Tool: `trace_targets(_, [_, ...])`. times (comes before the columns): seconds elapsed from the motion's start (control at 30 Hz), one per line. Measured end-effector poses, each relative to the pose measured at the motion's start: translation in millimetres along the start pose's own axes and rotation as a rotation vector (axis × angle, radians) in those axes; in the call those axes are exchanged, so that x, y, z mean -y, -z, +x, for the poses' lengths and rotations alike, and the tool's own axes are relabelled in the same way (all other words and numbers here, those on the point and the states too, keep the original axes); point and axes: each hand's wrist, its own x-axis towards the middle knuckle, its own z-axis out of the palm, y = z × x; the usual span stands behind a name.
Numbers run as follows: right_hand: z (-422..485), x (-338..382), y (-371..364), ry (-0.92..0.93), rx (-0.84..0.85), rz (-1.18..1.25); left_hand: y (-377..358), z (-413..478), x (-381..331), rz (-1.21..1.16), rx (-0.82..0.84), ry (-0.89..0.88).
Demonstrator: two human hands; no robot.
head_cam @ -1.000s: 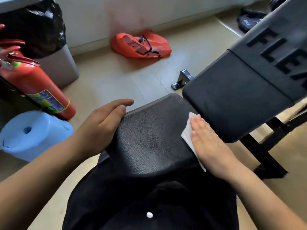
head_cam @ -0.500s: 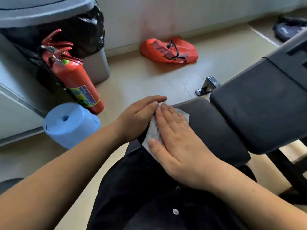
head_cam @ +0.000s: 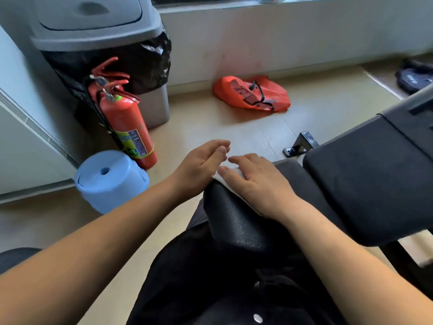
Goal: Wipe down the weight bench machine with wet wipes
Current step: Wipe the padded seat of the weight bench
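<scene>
Now, far left on the floor, a blue paper roll [head_cam: 110,179] stands just beside a red fire extinguisher [head_cam: 126,127], and behind them is a grey bin [head_cam: 93,31] with a black liner. Moving in, the left hand [head_cam: 201,167] is at the seat's left edge, fingers loosely curved and gripping nothing. Right next to it is the wet wipe [head_cam: 219,178], white, lying on the front left corner of the black seat surface [head_cam: 239,221]. The right hand [head_cam: 260,184] is flat on top of it, fingers straight, pressing it down. By the wall beyond lies an orange bag [head_cam: 250,93]. A metal bracket [head_cam: 300,144] sits on the floor, and the black backrest pad [head_cam: 375,174] fills the right side.
</scene>
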Motion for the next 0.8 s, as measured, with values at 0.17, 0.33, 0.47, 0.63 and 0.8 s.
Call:
trace_targets(0.17, [-1, -3, 0, -0.008, -0.027, -0.014, 5, -14, 3, -0.018, 0.003, 0.007])
trace_targets(0.33, [-30, 35, -14, 0.236, -0.091, -0.194, 19, -18, 10, 0.026, -0.053, -0.018])
trace_targets(0.47, [-49, 30, -15, 0.311, 0.002, -0.037, 22, -17, 0, 0.049, -0.053, -0.068])
trace_targets(0.63, [-102, -37, -19, 0.161, -0.053, 0.032, 4, -4, -24, 0.088, 0.057, -0.170])
trace_targets(0.8, [-129, -118, -20, -0.129, -0.144, 0.020, -28, 23, -51, 0.364, 0.236, -0.405])
